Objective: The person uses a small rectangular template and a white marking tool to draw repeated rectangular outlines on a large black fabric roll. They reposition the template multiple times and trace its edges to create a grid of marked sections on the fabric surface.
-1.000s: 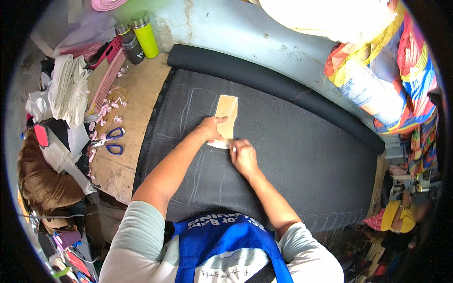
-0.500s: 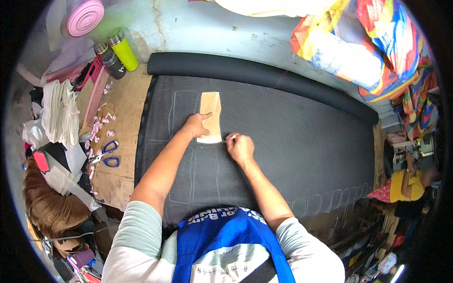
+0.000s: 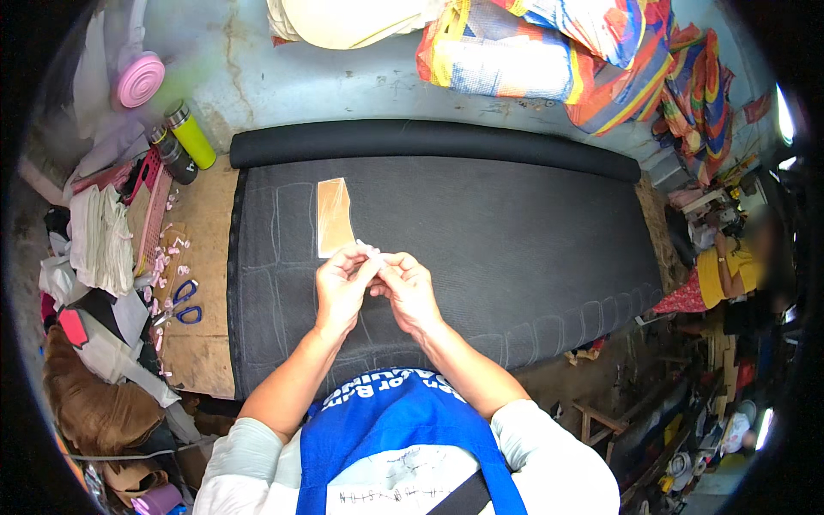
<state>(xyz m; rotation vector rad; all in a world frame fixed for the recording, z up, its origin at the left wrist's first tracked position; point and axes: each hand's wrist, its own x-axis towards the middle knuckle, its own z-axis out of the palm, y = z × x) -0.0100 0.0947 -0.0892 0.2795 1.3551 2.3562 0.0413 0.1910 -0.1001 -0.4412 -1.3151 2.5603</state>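
Note:
My left hand (image 3: 339, 290) and right hand (image 3: 410, 293) meet over the dark cloth (image 3: 489, 240), fingertips pinched together on a small white marking chalk (image 3: 369, 251). Fingers cover most of the chalk, so its length is hidden. Just beyond my left fingertips lies a tan cardboard pattern piece (image 3: 335, 215), flat on the cloth with no hand on it. Pale chalk outlines run on the cloth left of the pattern piece, nearer my body, and along the near right edge.
A thick cloth roll (image 3: 429, 142) spans the table's far side. Blue-handled scissors (image 3: 185, 302), pinkish-white scraps (image 3: 161, 266), a pink basket (image 3: 156, 215) and a green bottle (image 3: 190, 137) are at left. Striped bags (image 3: 515, 69) hang above. A person in yellow (image 3: 730, 266) is at far right.
My left hand has let go of the pattern piece and come to my right hand. Both hands now hold the chalk together. The view has shifted, so the table appears farther left.

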